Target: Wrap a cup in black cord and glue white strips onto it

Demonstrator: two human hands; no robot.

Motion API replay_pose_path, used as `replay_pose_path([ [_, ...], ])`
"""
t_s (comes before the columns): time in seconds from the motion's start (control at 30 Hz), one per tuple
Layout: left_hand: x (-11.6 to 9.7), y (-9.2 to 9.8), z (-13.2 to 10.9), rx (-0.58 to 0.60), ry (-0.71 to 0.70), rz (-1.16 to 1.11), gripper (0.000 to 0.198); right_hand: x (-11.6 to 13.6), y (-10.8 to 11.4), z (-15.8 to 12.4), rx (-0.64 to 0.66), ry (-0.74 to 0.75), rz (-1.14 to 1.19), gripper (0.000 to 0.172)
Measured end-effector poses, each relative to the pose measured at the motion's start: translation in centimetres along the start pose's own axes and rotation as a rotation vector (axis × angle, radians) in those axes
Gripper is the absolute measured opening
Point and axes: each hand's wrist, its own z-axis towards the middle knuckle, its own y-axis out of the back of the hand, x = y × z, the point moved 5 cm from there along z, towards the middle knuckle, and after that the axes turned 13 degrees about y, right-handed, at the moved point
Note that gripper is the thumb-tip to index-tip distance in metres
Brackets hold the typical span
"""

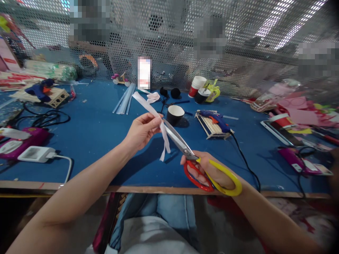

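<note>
My left hand [144, 131] pinches a pale pinkish-white paper strip [146, 104] between thumb and fingers. Part of the strip rises to the upper left, and two narrow tails hang below the fingertips. In my right hand [206, 169] is a pair of scissors [188, 151] with one red and one yellow handle. Their blades point up and left, with the tips at the strip beside my left fingertips; whether they are cutting into it I cannot tell. Just beyond the blades stands a black paper cup [175, 114] with a white inside.
Glue sticks [124, 100] lie near an upright phone [144, 72]. A blue glue gun [215, 120] rests on a stick rack at right, another glue gun [41, 90] at left. Stacked cups [197, 86] stand at the back. A purple power strip [23, 139] and tablet [280, 132] flank the workspace.
</note>
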Motion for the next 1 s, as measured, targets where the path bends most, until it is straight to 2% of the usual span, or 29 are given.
replay_pose_path([
  [0.2, -0.2, 0.0, 0.0, 0.012, -0.044, 0.034, 0.014, 0.3, -0.3, 0.4, 0.005, 0.042, 0.011, 0.064],
  [0.5, -0.5, -0.1, -0.3, -0.040, -0.100, 0.076, 0.013, 0.3, -0.7, 0.3, -0.008, 0.026, 0.027, 0.060],
  [1.0, -0.8, -0.1, -0.4, -0.038, -0.173, 0.128, 0.015, 0.6, -1.3, 0.6, -0.042, 0.042, -0.012, 0.061],
])
